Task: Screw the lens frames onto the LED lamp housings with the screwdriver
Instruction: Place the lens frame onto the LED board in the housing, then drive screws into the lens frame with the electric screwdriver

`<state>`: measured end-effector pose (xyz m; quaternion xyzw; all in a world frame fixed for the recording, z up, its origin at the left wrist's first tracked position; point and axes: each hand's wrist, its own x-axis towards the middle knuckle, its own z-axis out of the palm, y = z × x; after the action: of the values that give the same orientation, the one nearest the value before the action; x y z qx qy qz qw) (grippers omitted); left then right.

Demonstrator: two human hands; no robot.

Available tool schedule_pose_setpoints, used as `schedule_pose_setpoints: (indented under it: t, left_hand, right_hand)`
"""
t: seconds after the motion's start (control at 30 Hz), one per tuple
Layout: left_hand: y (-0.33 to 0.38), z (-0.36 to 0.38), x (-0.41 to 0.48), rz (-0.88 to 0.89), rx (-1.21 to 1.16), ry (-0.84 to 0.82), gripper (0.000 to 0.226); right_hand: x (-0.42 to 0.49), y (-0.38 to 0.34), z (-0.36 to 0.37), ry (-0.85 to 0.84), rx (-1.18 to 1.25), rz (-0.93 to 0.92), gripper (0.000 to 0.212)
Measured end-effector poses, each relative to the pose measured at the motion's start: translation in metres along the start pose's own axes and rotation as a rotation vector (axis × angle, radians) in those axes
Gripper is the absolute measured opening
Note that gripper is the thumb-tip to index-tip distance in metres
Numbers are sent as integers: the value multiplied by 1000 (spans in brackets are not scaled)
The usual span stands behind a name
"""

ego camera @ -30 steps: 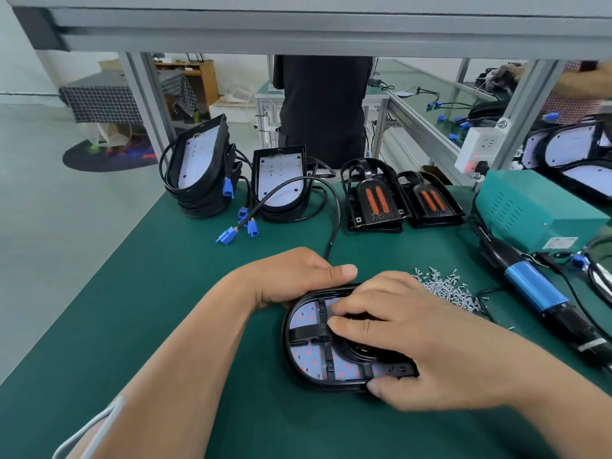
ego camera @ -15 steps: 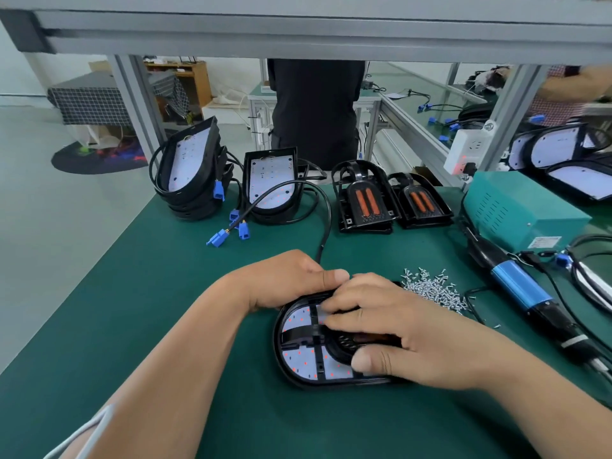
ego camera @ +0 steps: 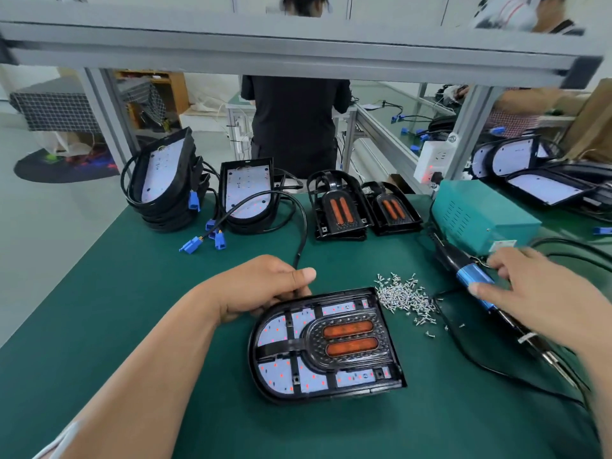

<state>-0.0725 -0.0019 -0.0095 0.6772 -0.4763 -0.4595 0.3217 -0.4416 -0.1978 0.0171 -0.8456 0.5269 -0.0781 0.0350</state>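
A black LED lamp housing [ego camera: 265, 379] lies flat on the green mat in front of me, its white LED board showing. A black lens frame [ego camera: 347, 341] with two orange strips sits in it. My left hand [ego camera: 265, 286] grips the housing's far left edge, thumb out straight. My right hand [ego camera: 530, 293] is off to the right, its fingers curling over the blue body of the electric screwdriver [ego camera: 473, 279], which lies on the mat. A pile of small silver screws [ego camera: 404, 298] lies between the housing and the screwdriver.
Stacked housings [ego camera: 165, 187] with cables and blue connectors [ego camera: 193, 243] stand at the back left. Two lens frames [ego camera: 337, 207] lie at the back centre. A teal power box [ego camera: 480, 217] sits at the right. A person in black stands beyond the bench.
My right hand has left the lens frame and moved right onto the screwdriver. The frame now lies uncovered in the housing. My left hand stays at the housing's edge.
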Motion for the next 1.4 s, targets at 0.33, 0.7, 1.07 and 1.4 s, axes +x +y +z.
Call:
schedule_pose_setpoints:
  t: [0.33, 0.7, 1.07, 1.4]
  left_hand:
    - [2, 0, 10, -33, -346, 73, 36]
    - [0, 8, 16, -22, -626, 27, 24]
    - [-3, 9, 20, -17, -779, -13, 24]
    - [-6, 10, 22, 44, -684, -22, 26]
  right_hand:
    - [1, 10, 20, -78, -90, 45, 48]
    - [7, 17, 18, 85, 267, 174, 65]
    - [18, -31, 0, -60, 1611, 88, 21]
    - [34, -103, -18, 121, 2294, 244, 14]
